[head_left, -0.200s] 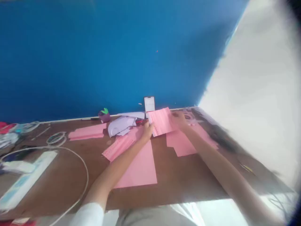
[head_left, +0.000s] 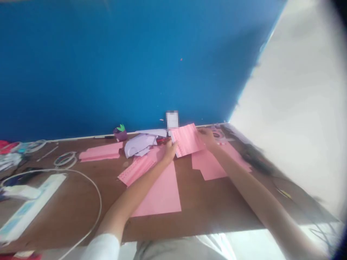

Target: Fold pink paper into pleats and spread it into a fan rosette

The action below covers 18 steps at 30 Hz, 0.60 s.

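On your left lies a white power strip [head_left: 51, 186], then a small purple pot [head_left: 120, 134] and a large pink sheet [head_left: 162, 195]. Your left hand [head_left: 170, 151] is closed on the left edge of the striped pink paper [head_left: 187, 141], raised above the table [head_left: 206, 213]. Your right hand [head_left: 207, 138] curls at its right edge; whether it grips, I cannot tell.

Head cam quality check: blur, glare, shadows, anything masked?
All head view: soft overall, marks on the held paper too blurred to read; white wall bright and washed out; faint shadow on the blue wall toward its right side; dark curved edge at far right; pixelated patch just behind the paper.
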{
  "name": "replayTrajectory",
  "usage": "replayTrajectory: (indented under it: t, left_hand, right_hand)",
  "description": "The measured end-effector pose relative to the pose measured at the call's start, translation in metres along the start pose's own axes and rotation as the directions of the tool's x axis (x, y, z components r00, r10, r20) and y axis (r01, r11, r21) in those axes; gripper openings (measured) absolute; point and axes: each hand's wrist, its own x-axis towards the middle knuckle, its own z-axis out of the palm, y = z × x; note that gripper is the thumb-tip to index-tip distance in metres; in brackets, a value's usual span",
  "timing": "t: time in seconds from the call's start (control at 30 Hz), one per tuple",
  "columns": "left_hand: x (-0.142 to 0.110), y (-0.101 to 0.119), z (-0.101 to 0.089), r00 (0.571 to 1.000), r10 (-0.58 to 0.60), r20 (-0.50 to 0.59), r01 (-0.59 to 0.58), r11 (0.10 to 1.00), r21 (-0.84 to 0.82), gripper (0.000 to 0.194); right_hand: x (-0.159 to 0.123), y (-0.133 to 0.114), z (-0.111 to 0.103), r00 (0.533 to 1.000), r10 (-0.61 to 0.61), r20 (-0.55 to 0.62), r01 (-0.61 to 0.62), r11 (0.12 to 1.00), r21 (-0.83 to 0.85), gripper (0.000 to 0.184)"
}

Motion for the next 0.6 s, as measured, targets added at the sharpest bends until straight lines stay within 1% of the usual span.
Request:
replayTrajectory:
  t: [0.07, 0.17, 0.27, 0.37, 0.43, 0.5, 0.6]
  left_hand:
    - [-0.001, 0.001, -0.001, 1.000, -0.009, 0.001, 0.008, 0.999, 0.037, 0.019]
    - [-0.002, 0.001, -0.003, 1.000, -0.016, 0.002, 0.016, 0.997, 0.081, 0.022]
    - [-0.002, 0.002, -0.004, 1.000, -0.019, -0.018, 0.021, 0.992, 0.122, 0.024]
    - [-0.002, 0.003, -0.005, 0.999, -0.028, 0.018, 0.026, 0.996, 0.085, 0.019]
    - [-0.002, 0.004, -0.005, 0.998, -0.024, 0.063, 0.022, 0.999, 0.044, 0.016]
    - [-0.002, 0.003, -0.004, 0.996, -0.012, 0.092, 0.010, 1.000, 0.024, 0.015]
    - [-0.003, 0.002, -0.005, 0.997, -0.029, 0.067, 0.027, 0.999, 0.026, 0.015]
  right_hand:
    - [-0.003, -0.002, 0.001, 1.000, 0.008, 0.024, -0.008, 1.000, 0.023, 0.020]
    - [-0.008, -0.006, 0.004, 0.997, 0.006, 0.080, -0.011, 0.998, 0.064, 0.018]
    - [-0.015, -0.007, 0.011, 0.978, -0.007, 0.207, -0.022, 0.990, 0.137, 0.022]
    - [-0.022, -0.005, 0.021, 0.946, 0.025, 0.324, -0.082, 0.983, 0.162, 0.023]
    - [-0.025, -0.001, 0.028, 0.939, 0.025, 0.342, -0.089, 0.981, 0.173, 0.021]
    - [-0.027, 0.002, 0.033, 0.940, -0.008, 0.341, -0.069, 0.975, 0.212, 0.021]
    - [-0.027, 0.005, 0.035, 0.945, -0.024, 0.327, -0.074, 0.956, 0.284, 0.027]
